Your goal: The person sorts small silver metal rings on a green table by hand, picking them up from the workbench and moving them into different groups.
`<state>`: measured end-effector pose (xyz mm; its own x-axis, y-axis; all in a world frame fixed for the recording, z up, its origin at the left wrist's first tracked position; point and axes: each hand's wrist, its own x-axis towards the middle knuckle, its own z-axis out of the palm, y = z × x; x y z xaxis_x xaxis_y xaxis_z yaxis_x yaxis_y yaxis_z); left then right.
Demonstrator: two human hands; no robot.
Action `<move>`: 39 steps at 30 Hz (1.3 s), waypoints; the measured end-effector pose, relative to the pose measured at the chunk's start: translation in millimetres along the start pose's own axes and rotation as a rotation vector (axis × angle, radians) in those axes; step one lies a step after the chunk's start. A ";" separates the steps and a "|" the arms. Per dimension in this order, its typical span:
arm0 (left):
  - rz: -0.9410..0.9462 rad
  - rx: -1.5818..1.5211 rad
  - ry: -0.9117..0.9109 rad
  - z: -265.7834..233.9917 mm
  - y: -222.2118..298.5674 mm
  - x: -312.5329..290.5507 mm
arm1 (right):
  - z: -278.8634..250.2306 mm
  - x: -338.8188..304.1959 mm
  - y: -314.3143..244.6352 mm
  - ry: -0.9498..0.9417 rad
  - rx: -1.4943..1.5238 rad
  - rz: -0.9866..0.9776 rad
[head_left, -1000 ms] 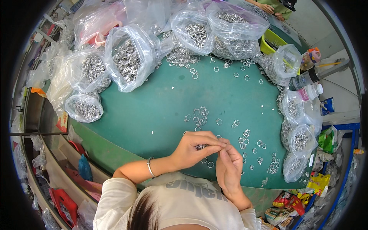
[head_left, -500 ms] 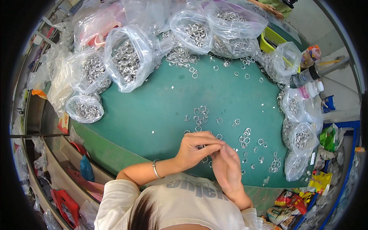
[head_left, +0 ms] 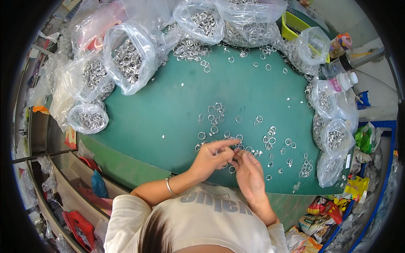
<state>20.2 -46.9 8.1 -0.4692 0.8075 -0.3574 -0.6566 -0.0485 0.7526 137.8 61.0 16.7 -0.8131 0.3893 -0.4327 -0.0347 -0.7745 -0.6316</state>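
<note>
While the left hand (head_left: 209,160) hovers, rings (head_left: 217,113) lie scattered — silvery, round.

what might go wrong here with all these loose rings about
Loose rings lie close to the left hand and right hand, so a careless sweep might scatter them. Those nearest the near edge of the green table could be brushed onto the floor. The large clear bag at the far left stands open with many rings inside, so a bump might spill some.
</note>
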 end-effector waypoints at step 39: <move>0.647 1.593 0.027 -9.6 -3.2 41.7 | -34.3 35.5 -6.5 0.072 -1.763 -0.854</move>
<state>-2.9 -18.6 -14.5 -0.4209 0.8833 0.2065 0.8091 0.2627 0.5257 129.2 97.0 -16.6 -0.8774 0.3819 0.2905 0.2189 0.8573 -0.4659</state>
